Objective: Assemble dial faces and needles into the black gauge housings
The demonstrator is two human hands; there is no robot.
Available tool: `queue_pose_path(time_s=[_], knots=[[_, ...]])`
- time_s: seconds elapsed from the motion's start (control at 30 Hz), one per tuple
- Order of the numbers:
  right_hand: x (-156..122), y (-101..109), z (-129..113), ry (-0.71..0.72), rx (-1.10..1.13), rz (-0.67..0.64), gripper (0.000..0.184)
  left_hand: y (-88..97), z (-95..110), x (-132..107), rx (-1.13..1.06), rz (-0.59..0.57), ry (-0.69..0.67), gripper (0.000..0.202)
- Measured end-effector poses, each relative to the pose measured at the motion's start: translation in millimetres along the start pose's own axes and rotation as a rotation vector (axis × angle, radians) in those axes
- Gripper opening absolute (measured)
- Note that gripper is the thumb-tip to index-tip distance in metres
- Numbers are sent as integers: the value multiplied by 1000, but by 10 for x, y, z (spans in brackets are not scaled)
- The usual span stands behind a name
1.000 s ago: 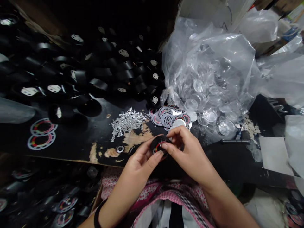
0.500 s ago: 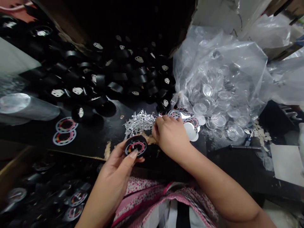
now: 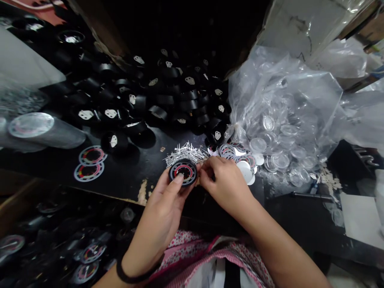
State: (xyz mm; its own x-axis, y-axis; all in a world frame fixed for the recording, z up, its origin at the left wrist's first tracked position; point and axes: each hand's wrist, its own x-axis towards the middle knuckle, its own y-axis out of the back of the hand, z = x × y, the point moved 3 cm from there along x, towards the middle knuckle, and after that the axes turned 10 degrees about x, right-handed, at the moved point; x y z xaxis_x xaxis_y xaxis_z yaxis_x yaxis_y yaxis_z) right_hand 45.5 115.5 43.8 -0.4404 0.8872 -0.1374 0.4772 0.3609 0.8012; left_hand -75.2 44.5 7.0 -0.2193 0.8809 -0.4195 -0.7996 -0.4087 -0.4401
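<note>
My left hand (image 3: 163, 206) holds a round black gauge (image 3: 188, 163) from below, with the thumb pressed on its printed dial. The dial faces up and shows a red ring and white markings. Close to the gauge's right edge, my right hand (image 3: 228, 182) is closed in a pinch, thumb against forefinger. What its fingertips hold, if anything, is too small to make out. Just beyond the gauge lies a heap of small white pointers (image 3: 187, 151). Printed dial discs (image 3: 227, 151) and plain white discs (image 3: 245, 171) lie beyond my right hand.
Many black gauge housings (image 3: 159, 112) fill the back of the black table. At the right, a plastic bag (image 3: 288, 84) spills clear round covers (image 3: 282, 160). Two dial discs (image 3: 89, 172) lie at left. Gauges with dials (image 3: 93, 253) sit lower left. A dark pen-like tool (image 3: 312, 196) lies right.
My left hand has raised the gauge slightly and turned its dial more towards me. My right hand has come back from the pointer heap to the gauge's side. The view has shifted slightly.
</note>
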Motion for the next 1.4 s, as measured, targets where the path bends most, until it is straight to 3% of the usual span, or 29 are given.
queue_pose_path(time_s=[0.37, 0.6, 0.73, 0.87, 1.0, 1.4], knots=[[-402, 124, 189, 154, 9, 141, 18, -126, -49, -94, -19, -28, 65, 16], [-565, 248, 173, 153, 392, 162, 14, -260, -92, -68, 94, 4, 51, 25], [-591, 255, 153, 87, 338, 135, 15, -340, -251, -97, 202, -89, 106, 29], [-607, 259, 156, 48, 294, 131, 16, -301, -314, -137, 331, -111, 55, 29], [-624, 258, 158, 48, 259, 124, 16, -299, -250, -157, 429, -135, -4, 30], [-695, 193, 147, 30, 364, 105, 20, -294, -100, -171, 606, -64, -119, 24]])
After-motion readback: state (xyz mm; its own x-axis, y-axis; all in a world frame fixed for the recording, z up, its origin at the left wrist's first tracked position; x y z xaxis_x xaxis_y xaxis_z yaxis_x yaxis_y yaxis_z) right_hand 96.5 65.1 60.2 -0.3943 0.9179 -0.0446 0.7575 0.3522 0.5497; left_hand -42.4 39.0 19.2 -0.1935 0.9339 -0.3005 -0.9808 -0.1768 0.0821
